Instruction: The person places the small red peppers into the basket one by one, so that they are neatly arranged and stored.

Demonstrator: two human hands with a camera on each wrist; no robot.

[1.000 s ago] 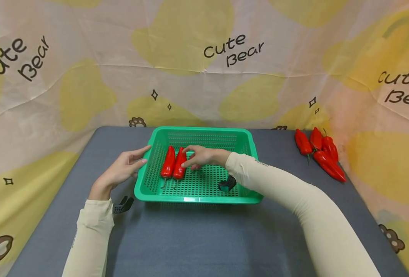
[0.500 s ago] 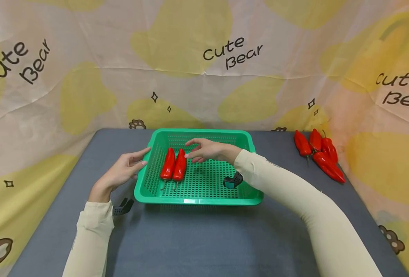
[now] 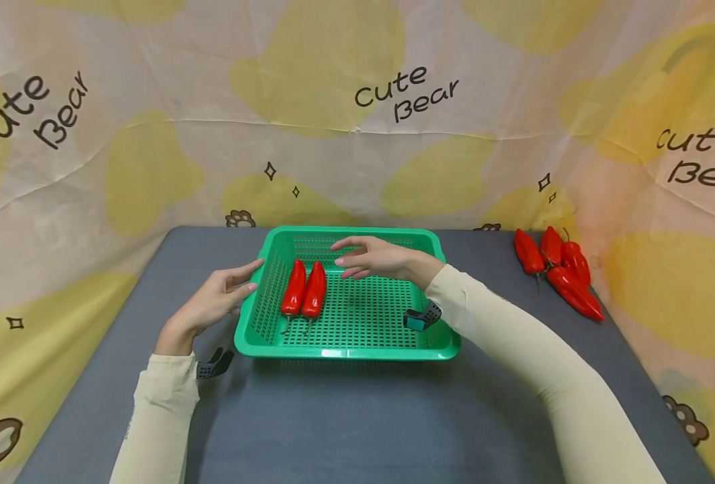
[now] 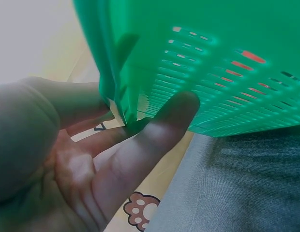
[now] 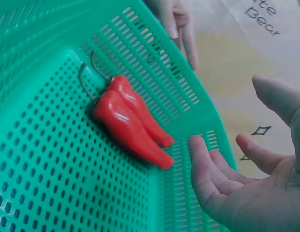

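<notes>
Two red peppers (image 3: 293,289) lie side by side inside the green basket (image 3: 348,353), at its left end, with the stems toward you. Your right hand (image 3: 378,259) hangs above the basket, to the right of these peppers; its fingers are apart and hold nothing. Your left hand (image 3: 209,302) is at the left end of the basket, with its fingers rather straight against the rim and the outer wall. How firmly it presses, I cannot tell. Four more red peppers (image 3: 572,289) lie in a group on the table (image 3: 345,417), at the far right, well apart from the basket.

In my judgement, you are at the step of arranging peppers in the basket, in the pause between one pepper and another. If you wish to add one, the right hand should first clear the rim, then reach to the group on the right and take a single pepper, without pushing its neighbours. The left hand should better keep the basket steady meanwhile.
</notes>
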